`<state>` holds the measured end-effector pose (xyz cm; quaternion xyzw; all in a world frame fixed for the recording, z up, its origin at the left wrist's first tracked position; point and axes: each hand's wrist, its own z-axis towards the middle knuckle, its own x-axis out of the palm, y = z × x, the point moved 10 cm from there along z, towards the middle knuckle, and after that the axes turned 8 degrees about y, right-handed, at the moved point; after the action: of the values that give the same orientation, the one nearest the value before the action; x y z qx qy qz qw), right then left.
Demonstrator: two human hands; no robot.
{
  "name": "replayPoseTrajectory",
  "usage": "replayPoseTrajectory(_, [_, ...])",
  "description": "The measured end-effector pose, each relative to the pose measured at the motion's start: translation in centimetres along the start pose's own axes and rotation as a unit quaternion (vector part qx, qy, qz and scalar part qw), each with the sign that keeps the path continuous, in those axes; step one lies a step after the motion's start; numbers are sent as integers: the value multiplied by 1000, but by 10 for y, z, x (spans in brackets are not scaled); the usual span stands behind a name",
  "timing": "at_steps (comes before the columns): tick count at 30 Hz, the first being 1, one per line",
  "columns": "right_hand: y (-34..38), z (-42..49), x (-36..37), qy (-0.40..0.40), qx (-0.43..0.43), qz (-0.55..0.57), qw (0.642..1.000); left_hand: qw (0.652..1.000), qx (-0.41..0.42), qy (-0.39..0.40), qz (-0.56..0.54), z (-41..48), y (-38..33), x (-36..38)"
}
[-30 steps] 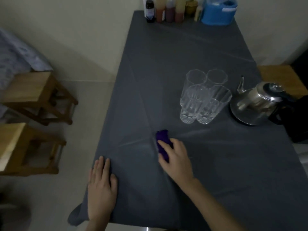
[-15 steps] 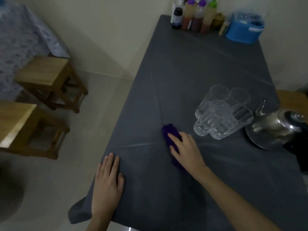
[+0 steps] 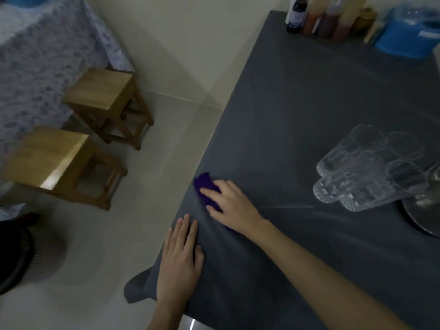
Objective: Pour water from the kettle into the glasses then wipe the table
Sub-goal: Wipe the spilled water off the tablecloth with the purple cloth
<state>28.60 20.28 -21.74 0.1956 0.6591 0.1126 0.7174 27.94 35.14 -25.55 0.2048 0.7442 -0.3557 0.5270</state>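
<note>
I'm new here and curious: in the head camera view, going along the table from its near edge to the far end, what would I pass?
Left hand → right hand on the purple cloth → glasses → bottles at the far end.

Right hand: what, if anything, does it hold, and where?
The right hand presses a purple cloth flat on the grey-covered table, fingers over its near part.

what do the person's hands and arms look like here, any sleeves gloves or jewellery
Both are bare. The left hand and the right hand wear no gloves, and no rings, watch or bracelet show on the fingers or wrists. The right forearm is uncovered along its whole visible length, with no sleeve in frame. Only the left wrist shows, also bare.
</note>
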Motion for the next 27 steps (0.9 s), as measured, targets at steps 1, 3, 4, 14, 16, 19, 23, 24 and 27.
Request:
replayPoseTrajectory(1, [4, -3, 1, 15, -25, -14, 999, 1000, 0, 0, 1, 0, 0, 0])
replayPoseTrajectory(3, [-10, -18, -7, 18, -30, -31, 999, 1000, 5, -3, -8, 1, 0, -1])
replayPoseTrajectory(4, [-23, -30, -15, 10, -15, -30, 999, 1000, 9, -6, -14, 0, -1, 0])
replayPoseTrajectory(14, [-124, -219, -66, -148, 317, 56, 935, 999, 24, -35, -25, -1, -2, -1])
replayPoseTrajectory(16, [-120, -221, -63, -160, 320, 78, 930, 999, 21, -36, -24, -1, -2, -1])
replayPoseTrajectory(19, [-99, -193, -52, -148, 284, 84, 944, 999, 17, -31, -17, -1, -2, 0])
replayPoseTrajectory(23, [-42, -133, -21, -84, 165, 73, 980, 1000, 13, -23, -3, -2, -2, 2])
replayPoseTrajectory(24, [-28, -121, -15, -69, 128, 67, 987, 1000, 11, -23, -3, -2, -2, 2])
replayPoseTrajectory(27, [0, -109, -2, -11, 29, 39, 999, 1000, 9, -27, -3, -2, -2, 1])
